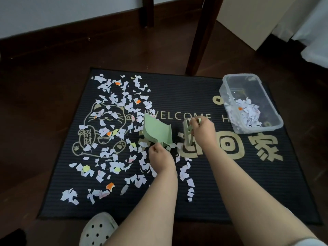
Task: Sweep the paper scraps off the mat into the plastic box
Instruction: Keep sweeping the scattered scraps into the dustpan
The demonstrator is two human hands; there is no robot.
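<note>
A dark doormat (195, 192) with a gold cat and "WELCOME" lettering lies on the floor. Several white, orange and yellow paper scraps (113, 132) cover its left half. A clear plastic box (273, 121) stands on the mat's far right corner with a heap of scraps inside. My left hand (160, 158) grips the handle of a light green dustpan (157, 132), which is tilted up at the mat's middle. My right hand (203, 132) grips a small green brush (187, 132) just right of the dustpan, its bristles down on the mat.
Two dark wooden furniture legs (202, 36) stand beyond the mat's far edge. A white cabinet (252, 20) is at the back right. My white perforated shoe (97, 229) sits at the mat's near edge. Dark wood floor (35, 121) surrounds the mat.
</note>
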